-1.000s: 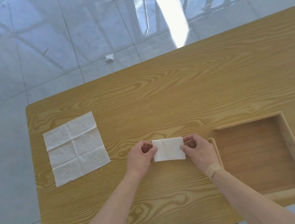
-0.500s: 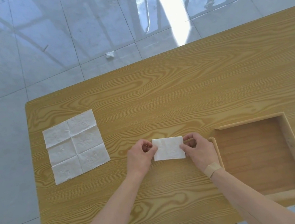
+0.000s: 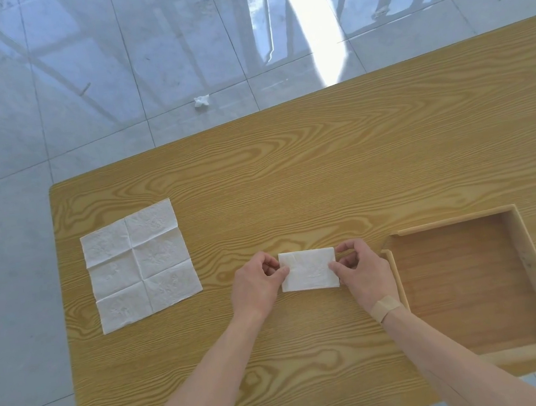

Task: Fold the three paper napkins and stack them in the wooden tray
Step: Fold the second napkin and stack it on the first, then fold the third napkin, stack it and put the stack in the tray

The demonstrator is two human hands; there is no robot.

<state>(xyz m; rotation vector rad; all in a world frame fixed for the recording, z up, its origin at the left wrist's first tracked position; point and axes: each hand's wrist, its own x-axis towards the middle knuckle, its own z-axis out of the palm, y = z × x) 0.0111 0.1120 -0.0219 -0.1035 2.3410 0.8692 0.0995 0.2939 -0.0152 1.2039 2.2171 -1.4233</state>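
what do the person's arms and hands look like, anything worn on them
Both forearms are bare, no sleeves in view. The left hand wears nothing: no ring, watch or glove shows. The right hand is bare too, but a tan plaster lies across its wrist in crossed strips.
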